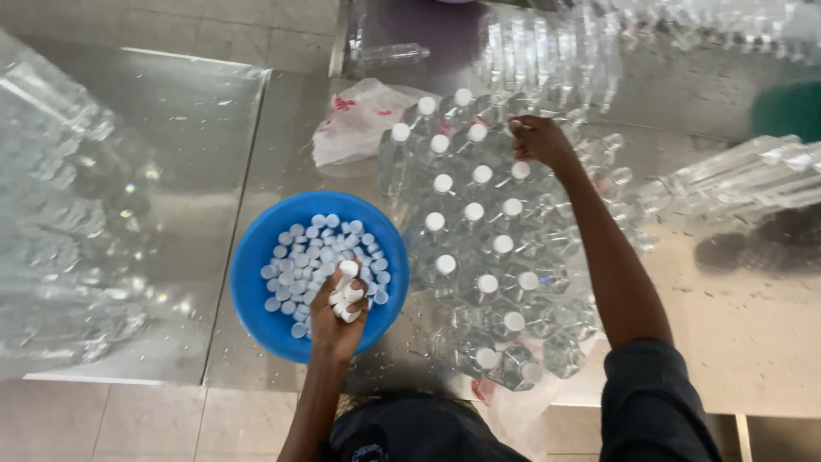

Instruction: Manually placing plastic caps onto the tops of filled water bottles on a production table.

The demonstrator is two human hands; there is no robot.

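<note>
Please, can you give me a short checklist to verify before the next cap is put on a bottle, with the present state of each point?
1. Caps in the left hand: ok, it holds several white caps over the blue basin.
2. Supply in the basin: ok, many loose caps lie inside.
3. Right hand at the bottles: ok, it rests on top of a clear bottle at the far side of the group.
4. That bottle's neck open or capped: cannot tell, the hand covers it.
5. Bottles upright: ok for the capped bottles; some at the near edge look tilted.
6. Table dry: not ok, drops of water show.
</note>
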